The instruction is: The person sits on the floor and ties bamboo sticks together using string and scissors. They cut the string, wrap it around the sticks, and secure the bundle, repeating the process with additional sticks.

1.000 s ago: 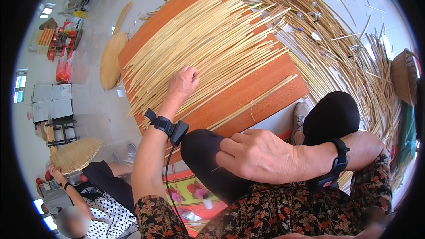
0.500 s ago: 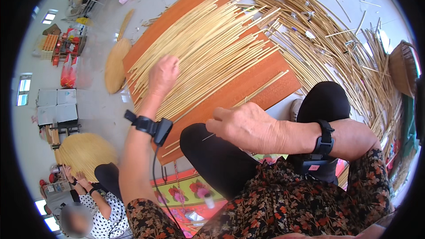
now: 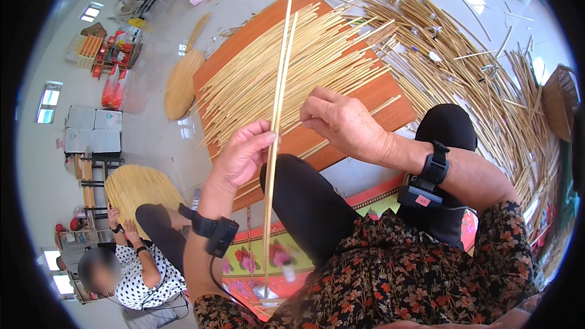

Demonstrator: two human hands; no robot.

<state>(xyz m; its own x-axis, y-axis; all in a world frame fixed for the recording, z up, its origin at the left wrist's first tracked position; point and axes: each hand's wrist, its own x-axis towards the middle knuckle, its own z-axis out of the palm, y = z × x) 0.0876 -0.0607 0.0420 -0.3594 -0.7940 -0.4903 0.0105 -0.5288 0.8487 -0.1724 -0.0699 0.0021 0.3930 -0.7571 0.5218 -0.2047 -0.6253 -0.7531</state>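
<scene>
My left hand (image 3: 247,152) pinches a couple of long, pale straw-like stalks (image 3: 281,79) between thumb and fingers. They stand nearly upright in the picture, from above the board's far edge down toward my lap. To the right, apart from the stalks, my right hand (image 3: 344,123) is closed, thumb and fingers pressed together. Whatever it may hold is too small or hidden to make out. Beyond both hands, many similar stalks (image 3: 268,85) lie side by side in a broad layer on a reddish-brown board (image 3: 399,109).
A large heap of loose stalks (image 3: 487,85) covers the floor at right, beside a woven basket (image 3: 559,102). A paddle-shaped straw piece (image 3: 184,85) lies left of the board. At lower left another person (image 3: 143,274) handles a wide straw panel (image 3: 143,192). A flowered mat (image 3: 280,256) lies beneath me.
My left hand has come back from the stalk layer toward me and now holds up stalks. My right hand has moved slightly forward and right, still closed. The view has shifted a little.
</scene>
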